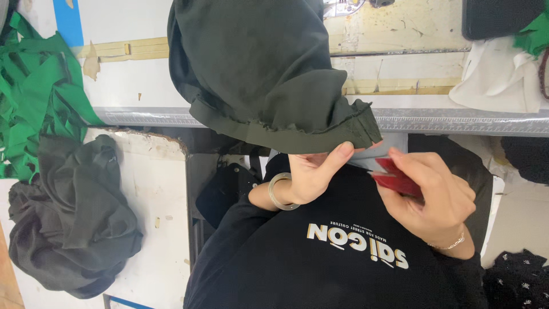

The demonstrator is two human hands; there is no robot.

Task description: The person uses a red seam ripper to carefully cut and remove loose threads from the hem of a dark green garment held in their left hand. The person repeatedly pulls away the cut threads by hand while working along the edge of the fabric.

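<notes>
The hem of a dark green garment (269,74) is pinched between the thumb and fingers of the left hand (311,171), the cloth hanging over the tabletop (137,80) edge above them. Red thread snips (397,178) are gripped in the right hand (434,197), just beside the hem.

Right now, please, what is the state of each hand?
Left hand: closed, pinching the hem of the dark green garment.
Right hand: closed around a small red tool.
</notes>
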